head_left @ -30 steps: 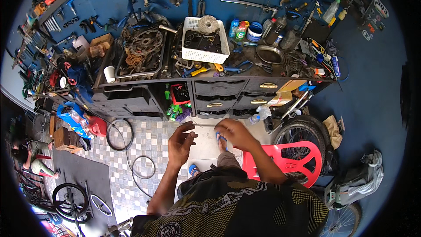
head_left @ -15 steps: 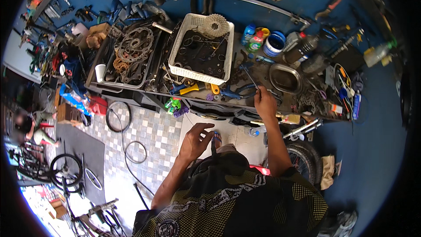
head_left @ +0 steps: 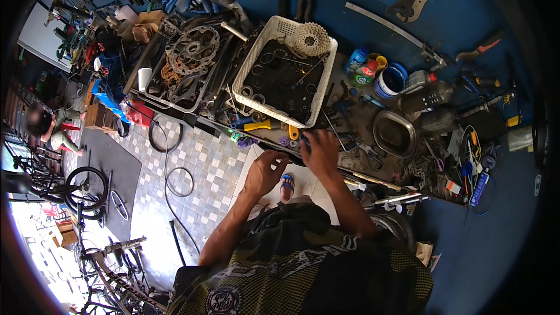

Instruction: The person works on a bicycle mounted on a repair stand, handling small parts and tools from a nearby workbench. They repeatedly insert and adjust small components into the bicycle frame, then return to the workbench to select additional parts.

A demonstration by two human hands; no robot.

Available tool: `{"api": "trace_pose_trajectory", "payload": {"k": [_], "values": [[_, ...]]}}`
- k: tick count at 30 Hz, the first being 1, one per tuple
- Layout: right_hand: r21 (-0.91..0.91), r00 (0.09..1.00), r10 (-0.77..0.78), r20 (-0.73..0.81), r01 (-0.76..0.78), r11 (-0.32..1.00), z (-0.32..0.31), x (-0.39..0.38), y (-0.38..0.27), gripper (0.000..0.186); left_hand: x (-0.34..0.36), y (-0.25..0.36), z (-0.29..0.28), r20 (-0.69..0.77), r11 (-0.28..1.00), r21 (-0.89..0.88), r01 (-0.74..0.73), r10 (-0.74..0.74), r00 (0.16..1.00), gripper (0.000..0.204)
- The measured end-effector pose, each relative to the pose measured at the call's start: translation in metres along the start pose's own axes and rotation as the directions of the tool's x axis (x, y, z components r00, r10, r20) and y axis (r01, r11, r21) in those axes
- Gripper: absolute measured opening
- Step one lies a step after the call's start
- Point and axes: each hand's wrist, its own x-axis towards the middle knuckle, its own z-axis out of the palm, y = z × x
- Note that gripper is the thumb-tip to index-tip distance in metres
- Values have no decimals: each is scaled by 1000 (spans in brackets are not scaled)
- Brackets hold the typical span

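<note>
My right hand [head_left: 321, 150] is at the front edge of the workbench, palm down, with its fingers bent and spread. It covers part of a pair of blue-handled pliers [head_left: 348, 140]; whether it touches them I cannot tell. My left hand [head_left: 266, 174] hovers in front of the bench, over the floor, fingers loosely curled and a gap showing beside the thumb. Nothing shows clearly in it. Just beyond the hands lies a yellow-handled tool [head_left: 260, 125]. A thin dark rod-like tool [head_left: 334, 128] lies past my right fingers.
A white plastic basket [head_left: 238, 79] holds a cassette [head_left: 309, 39] and small bike parts. Left of it, a tray [head_left: 166, 102] is heaped with chainrings and chain. An oval metal dish [head_left: 395, 134], bottles and a blue-and-white tub [head_left: 389, 81] stand to the right. A seated person [head_left: 49, 122] is far left.
My right hand has left the thin tool and moved left and nearer, to the bench edge. My left hand has risen slightly and turned, its fingers more curled. The view has shifted.
</note>
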Motion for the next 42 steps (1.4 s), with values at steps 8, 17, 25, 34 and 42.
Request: {"api": "trace_pose_trajectory", "payload": {"k": [8,17,25,34,42], "values": [[88,997,67,-44,-63,994,-6,7,28,21,-30,-1,6,99,986,-41,161,-156,983,19],[-54,852,487,194,-486,872,-25,29,127,40,-17,-14,14,44,993,65,99,-102,994,18],[-22,867,461,187,-466,885,-24,36,129,41,38,-12,33,-115,986,164,-11,30,993,17],[-58,975,223,-18,-224,973,-31,45,102,29,24,-14,40,-82,982,184,41,-27,996,17],[-55,888,333,316,-333,941,-27,38,91,21,22,-13,33,-111,971,196,137,-117,987,20]]}}
